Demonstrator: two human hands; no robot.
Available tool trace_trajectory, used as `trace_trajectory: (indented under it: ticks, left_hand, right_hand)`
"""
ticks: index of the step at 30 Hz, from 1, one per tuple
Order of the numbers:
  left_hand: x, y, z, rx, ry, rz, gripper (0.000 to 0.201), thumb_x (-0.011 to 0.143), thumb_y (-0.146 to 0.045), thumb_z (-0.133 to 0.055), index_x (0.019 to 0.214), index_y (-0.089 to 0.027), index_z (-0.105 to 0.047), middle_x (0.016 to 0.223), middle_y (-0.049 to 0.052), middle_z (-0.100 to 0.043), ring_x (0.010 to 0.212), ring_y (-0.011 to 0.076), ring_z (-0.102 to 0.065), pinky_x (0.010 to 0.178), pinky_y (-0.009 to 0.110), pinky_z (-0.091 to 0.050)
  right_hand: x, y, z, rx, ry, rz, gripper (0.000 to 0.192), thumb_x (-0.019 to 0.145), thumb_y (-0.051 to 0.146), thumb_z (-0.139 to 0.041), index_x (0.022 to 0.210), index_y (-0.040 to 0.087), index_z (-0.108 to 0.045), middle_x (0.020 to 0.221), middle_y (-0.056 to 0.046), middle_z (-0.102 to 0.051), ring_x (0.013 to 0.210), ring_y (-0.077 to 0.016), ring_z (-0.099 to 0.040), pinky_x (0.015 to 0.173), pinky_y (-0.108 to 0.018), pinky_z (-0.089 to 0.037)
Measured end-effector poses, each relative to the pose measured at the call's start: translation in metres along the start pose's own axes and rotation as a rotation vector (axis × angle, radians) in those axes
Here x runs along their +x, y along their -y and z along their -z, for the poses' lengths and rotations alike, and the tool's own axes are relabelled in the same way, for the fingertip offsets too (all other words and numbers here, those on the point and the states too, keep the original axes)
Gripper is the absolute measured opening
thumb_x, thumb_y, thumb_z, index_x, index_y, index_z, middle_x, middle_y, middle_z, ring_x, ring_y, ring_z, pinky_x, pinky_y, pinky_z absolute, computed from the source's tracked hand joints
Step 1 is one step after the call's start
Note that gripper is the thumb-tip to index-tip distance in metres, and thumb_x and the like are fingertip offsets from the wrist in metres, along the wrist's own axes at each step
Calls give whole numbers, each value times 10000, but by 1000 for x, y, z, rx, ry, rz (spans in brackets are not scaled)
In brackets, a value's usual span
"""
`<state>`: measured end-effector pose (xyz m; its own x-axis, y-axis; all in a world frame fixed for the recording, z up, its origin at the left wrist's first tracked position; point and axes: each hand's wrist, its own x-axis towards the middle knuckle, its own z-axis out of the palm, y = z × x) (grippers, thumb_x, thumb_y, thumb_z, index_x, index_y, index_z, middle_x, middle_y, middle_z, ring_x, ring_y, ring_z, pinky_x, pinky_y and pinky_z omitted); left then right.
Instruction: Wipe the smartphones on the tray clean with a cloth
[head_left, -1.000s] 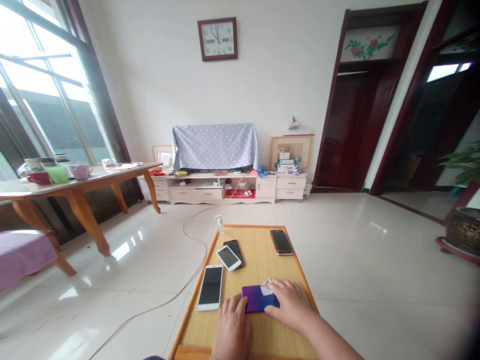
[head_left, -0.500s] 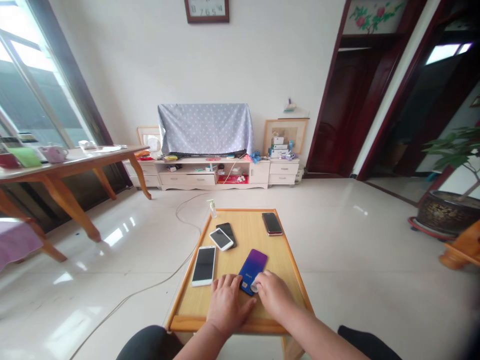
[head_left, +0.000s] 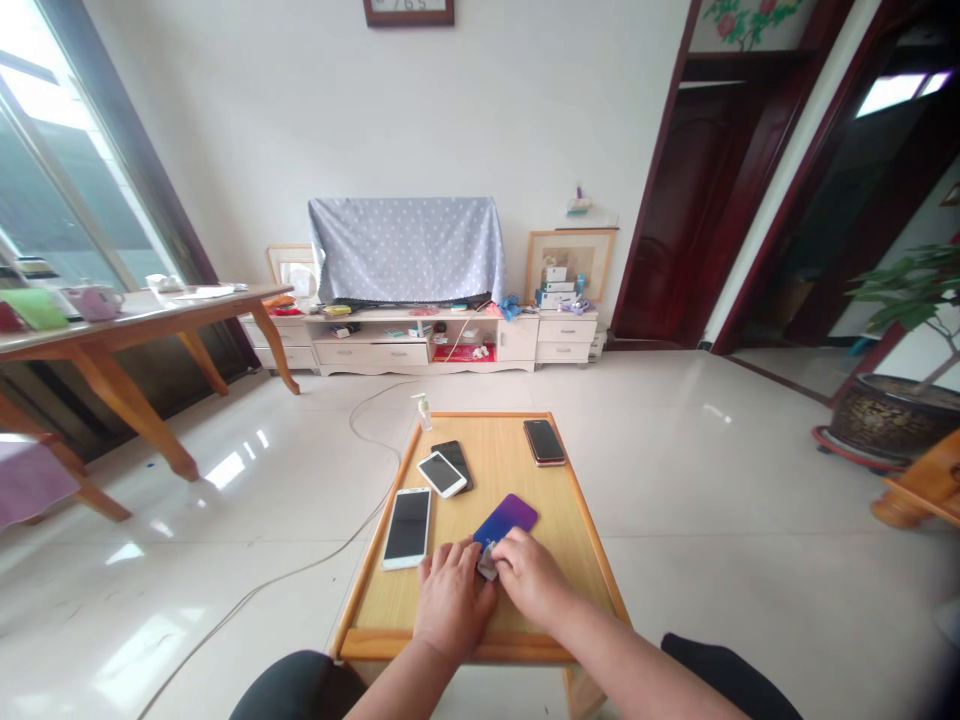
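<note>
Right hand (head_left: 534, 582) pinches a white wipe (head_left: 487, 561) on the purple-blue phone (head_left: 511, 514). Left hand (head_left: 453, 602) holds its near end

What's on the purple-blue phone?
Near end of the phone: a crumpled white wipe, pinched by the right hand. The left hand is at the phone's left edge. Surface under wipe and hands is covered.

The purple-and-blue phone (head_left: 513, 513) has a smooth, shiny back. The white scrap (head_left: 487, 563) looks soft, like paper or cloth. The tabletop (head_left: 499, 463) is smooth wood. The floor (head_left: 720, 490) is very shiny. The dotted cover (head_left: 409, 245) is cloth.
</note>
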<state>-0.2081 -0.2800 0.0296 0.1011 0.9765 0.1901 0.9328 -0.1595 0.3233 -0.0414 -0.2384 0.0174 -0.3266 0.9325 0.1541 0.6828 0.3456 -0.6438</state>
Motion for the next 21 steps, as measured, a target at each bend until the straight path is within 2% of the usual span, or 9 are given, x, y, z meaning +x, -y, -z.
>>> trace_trajectory:
  ticks: [4,6,8,10,12,14,19,21]
  left_hand:
    - [1,2,-1,-14,-7,3,395,820,-344,-582,1209,-283,-613,1327,49,-624,1214,277,-503,1023,450,-317]
    - [1,2,-1,-25,-13,4,393,813,-332,-587,1201,-275,-615,1323,52,-628,1211,272,-509,1025,447,-317]
    - [1,2,-1,-25,-19,3,394,804,-323,-594,1194,-269,-620,1319,56,-633,1210,272,-512,1038,446,-309]
    - [1,1,-1,-21,-25,0,376,812,-326,-588,1181,-268,-627,1308,53,-640,1207,271,-516,1049,444,-303]
    - [2,1,0,-20,-28,-5,339,838,-337,-561,1162,-272,-636,1291,46,-650,1198,267,-524,1049,441,-305]
    - [2,0,0,-18,-23,-7,333,843,-330,-550,1158,-272,-642,1288,46,-652,1200,264,-527,1050,440,-306]
    - [2,1,0,-8,-6,1,411,781,-279,-587,1187,-254,-644,1331,69,-627,1238,277,-508,1076,455,-286]
    - [2,2,0,-14,-11,-1,396,796,-304,-587,1185,-254,-647,1327,74,-628,1237,279,-510,1083,459,-281]
  right_hand:
    - [23,-26,21,-133,-127,-198,172,921,179,-495,946,216,-661,990,-36,-621,871,-155,-600,778,-249,-436]
    - [26,-28,24,-161,-157,-230,203,950,193,-457,952,207,-660,999,-56,-617,880,-166,-593,781,-264,-431]
    - [20,-20,18,-189,-146,-184,230,955,196,-447,895,206,-668,985,-67,-615,881,-177,-584,787,-278,-429]
    - [9,-6,6,-220,-117,-55,235,938,178,-462,846,210,-675,977,-69,-623,914,-192,-574,828,-293,-431]
    - [0,5,-5,-231,-95,102,252,948,182,-454,872,220,-691,1024,-64,-644,982,-207,-559,910,-318,-421]
    - [0,7,-7,-244,-86,171,283,972,201,-428,938,227,-708,1100,-57,-661,1032,-216,-545,966,-338,-407]
    - [22,-14,14,-359,-115,-51,362,996,211,-364,1098,193,-711,1205,-92,-666,1093,-242,-544,1004,-367,-401]
    - [22,-15,13,-371,-96,-49,374,994,231,-370,1178,181,-691,1265,-103,-647,1131,-250,-534,1029,-373,-389]
